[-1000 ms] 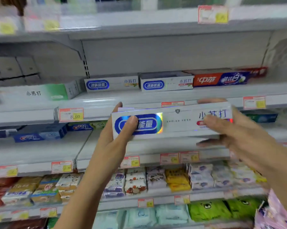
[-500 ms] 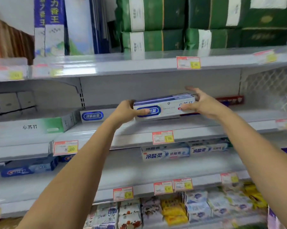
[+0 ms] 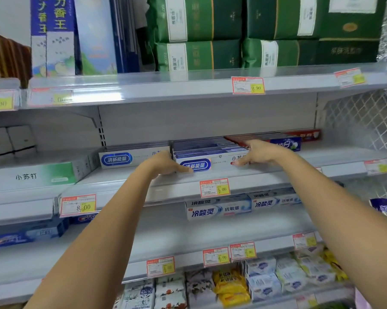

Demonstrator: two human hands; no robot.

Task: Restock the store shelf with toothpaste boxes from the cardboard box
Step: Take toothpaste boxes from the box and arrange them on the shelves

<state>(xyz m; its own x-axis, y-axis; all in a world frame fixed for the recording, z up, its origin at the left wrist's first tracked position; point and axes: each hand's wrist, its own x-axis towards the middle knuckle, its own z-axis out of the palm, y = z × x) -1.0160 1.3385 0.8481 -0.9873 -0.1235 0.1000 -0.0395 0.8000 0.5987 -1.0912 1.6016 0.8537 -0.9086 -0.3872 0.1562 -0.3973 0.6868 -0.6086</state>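
toothpaste box (image 3: 220,162) btwn l hand (image 3: 164,163), r hand (image 3: 259,151)

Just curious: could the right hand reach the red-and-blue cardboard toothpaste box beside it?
Probably yes: the red-and-blue cardboard toothpaste box lies right beside the right hand on the same shelf, nothing between them.

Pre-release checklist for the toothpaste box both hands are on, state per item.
1. Toothpaste box resting on the shelf: ok, looks flat.
2. Printed front facing the aisle: ok.
3. Front flush with the neighbouring box on its left: cannot tell, it may sit slightly forward.
4. Gap to the red box on the right: cannot tell, the right hand covers that end.
5. Hands free to withdraw: not ok, the left hand grips the left end and the right hand presses on the top.
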